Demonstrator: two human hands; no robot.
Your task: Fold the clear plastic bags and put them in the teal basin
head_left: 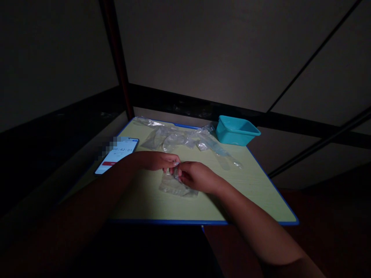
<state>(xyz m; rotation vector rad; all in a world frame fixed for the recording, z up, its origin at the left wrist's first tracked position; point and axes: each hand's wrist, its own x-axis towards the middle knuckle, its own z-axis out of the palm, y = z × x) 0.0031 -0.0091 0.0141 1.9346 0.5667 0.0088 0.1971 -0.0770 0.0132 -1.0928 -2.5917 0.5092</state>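
A clear plastic bag hangs down from my fingers over the middle of the table. My left hand pinches its upper part from the left, palm down. From the right, my right hand meets it with curled fingers, closed on the same bag. The fingertips of both hands come together at the top of the bag. What exactly lies between them is small and partly hidden. Beyond my hands, several crumpled clear plastic bags lie spread along the far part of the table.
A lit phone showing a timer lies at the table's left side. A turquoise plastic basket stands at the far right corner. Dark panelled walls rise behind the table. Blue edging rims the tabletop.
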